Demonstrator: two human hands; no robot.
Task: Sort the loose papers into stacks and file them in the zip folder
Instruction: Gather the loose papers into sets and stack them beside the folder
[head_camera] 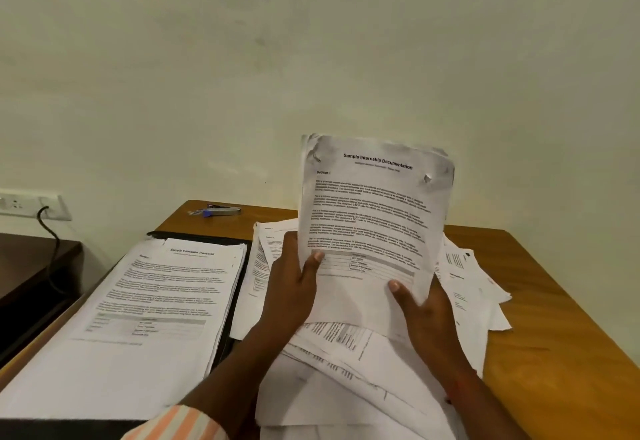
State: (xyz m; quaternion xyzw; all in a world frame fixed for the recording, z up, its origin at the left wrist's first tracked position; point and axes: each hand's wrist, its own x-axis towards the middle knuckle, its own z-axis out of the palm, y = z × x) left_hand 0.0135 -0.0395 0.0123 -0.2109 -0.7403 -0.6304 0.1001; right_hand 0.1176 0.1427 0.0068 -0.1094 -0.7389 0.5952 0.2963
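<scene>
Held sheets (pixel 374 217): crumpled white paper, upright, dog-eared corners — pinched by my left hand (pixel 289 287) and right hand (pixel 427 311).
Loose papers (pixel 346 370): splayed beneath.
Zip folder (pixel 239 266): black, flat under 1 squared stack (pixel 138 318).
Desk (pixel 554 318): wood-grain.

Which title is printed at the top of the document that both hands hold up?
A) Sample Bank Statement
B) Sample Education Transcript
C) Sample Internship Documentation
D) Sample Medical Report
C: the document, which the left hand and the right hand hold, reads "Sample Internship Documentation" at its top.
</scene>
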